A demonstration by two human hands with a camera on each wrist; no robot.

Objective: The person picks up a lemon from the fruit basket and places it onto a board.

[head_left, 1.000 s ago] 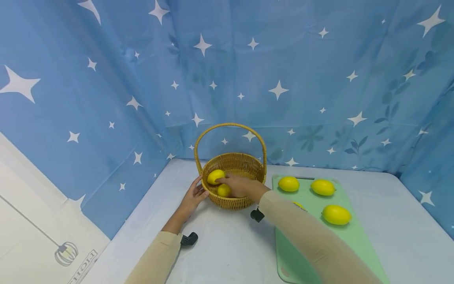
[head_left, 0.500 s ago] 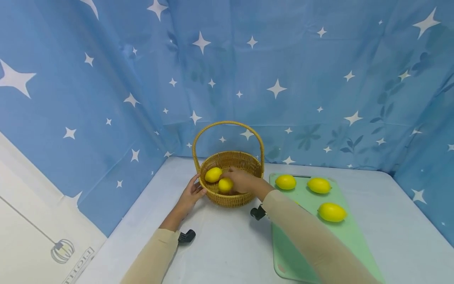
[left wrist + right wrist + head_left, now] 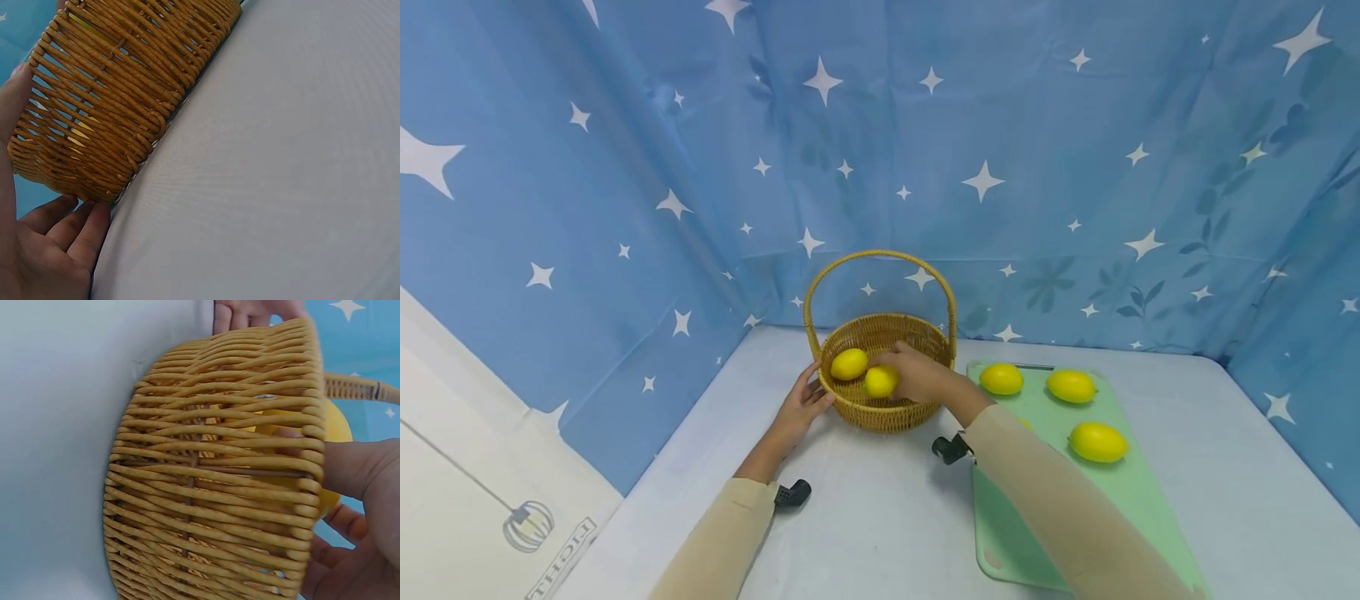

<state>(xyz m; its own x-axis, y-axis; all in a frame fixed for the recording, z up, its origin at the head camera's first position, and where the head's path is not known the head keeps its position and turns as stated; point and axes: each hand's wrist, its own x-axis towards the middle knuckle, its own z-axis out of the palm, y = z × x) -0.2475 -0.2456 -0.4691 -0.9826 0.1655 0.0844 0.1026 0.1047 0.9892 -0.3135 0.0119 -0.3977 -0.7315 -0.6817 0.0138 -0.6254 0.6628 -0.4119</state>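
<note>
A round wicker basket point(image 3: 886, 421) with a tall arched handle stands on the table. My right hand point(image 3: 916, 373) reaches inside and holds a lemon point(image 3: 881, 382) between thumb and fingers. Through the weave in the right wrist view, the thumb point(image 3: 353, 465) presses on that lemon; its fingers are partly hidden. A second lemon point(image 3: 849, 364) lies in the basket's left part, apart from the hand. My left hand point(image 3: 797, 410) rests against the outer left wall, fingers spread. Its thumb point(image 3: 14, 94) lies by the rim in the left wrist view, fingertips touching the wicker lower down.
Right of the basket lies a green cutting board point(image 3: 1015, 533) with several lemons, such as one lemon point(image 3: 1098, 442) on its right side; another is mostly hidden by the right sleeve point(image 3: 1060, 492). A blue starred curtain point(image 3: 985, 125) hangs behind the white table point(image 3: 857, 533).
The lemon in my right hand has moved slightly up and right within the basket. My left hand has stayed on the basket wall. The head view has shifted a little.
</note>
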